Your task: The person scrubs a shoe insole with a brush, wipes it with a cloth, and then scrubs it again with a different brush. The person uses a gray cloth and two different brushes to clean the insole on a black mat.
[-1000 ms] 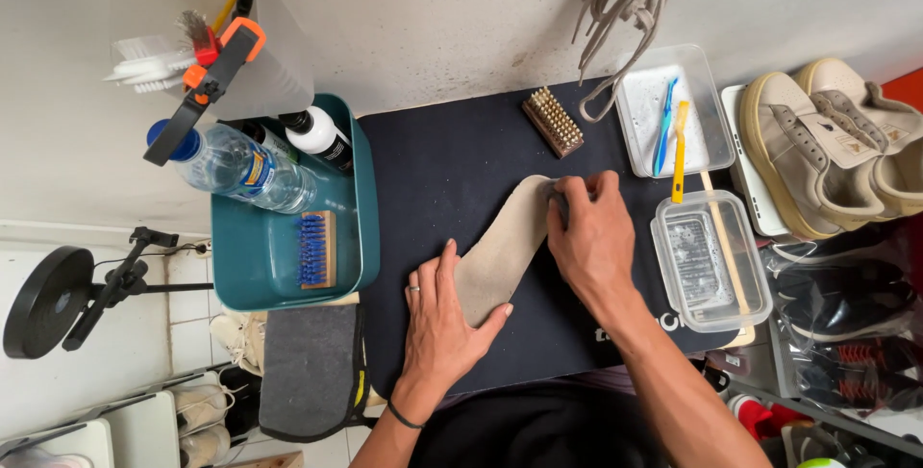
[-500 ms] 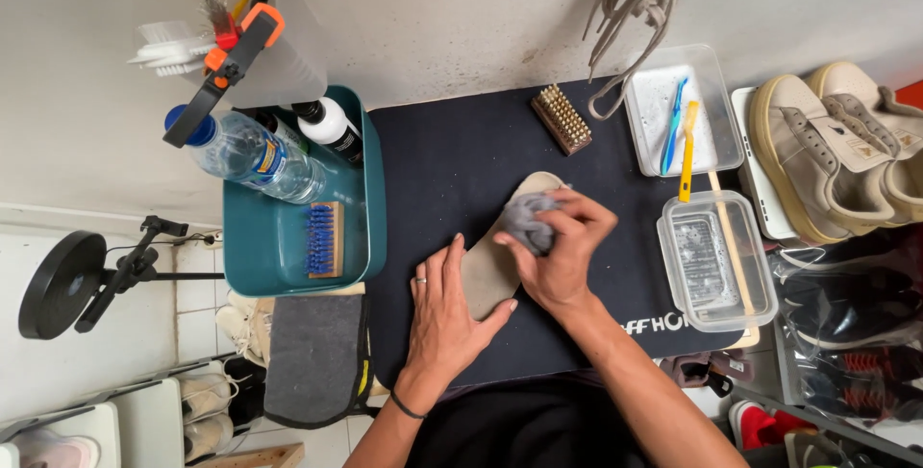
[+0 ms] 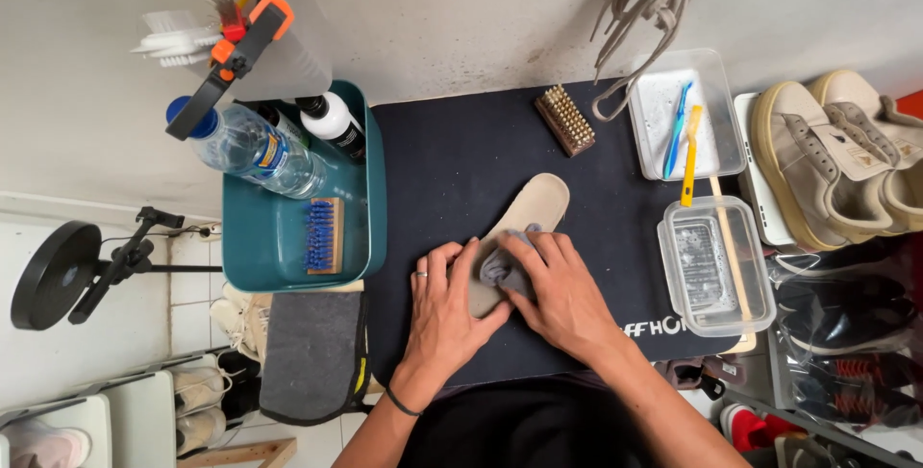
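Observation:
A beige shoe insole (image 3: 535, 205) lies slanted on the dark work mat (image 3: 452, 160). My left hand (image 3: 444, 309) presses flat on the insole's near end, fingers together. A small grey cloth (image 3: 502, 266) is bunched under the fingers of my right hand (image 3: 562, 295), which holds it against the middle of the insole. The insole's near part is hidden under both hands.
A teal tub (image 3: 288, 237) at left holds a water bottle (image 3: 245, 146), a black-capped bottle and a blue brush. A wooden brush (image 3: 564, 120) lies at the mat's back. Two clear containers (image 3: 713, 266) with toothbrushes and a pair of beige sneakers (image 3: 836, 155) sit at right.
My right hand with the grey cloth has slid from the insole's far end toward me, down to its middle. The left hand stays pressed on the near end.

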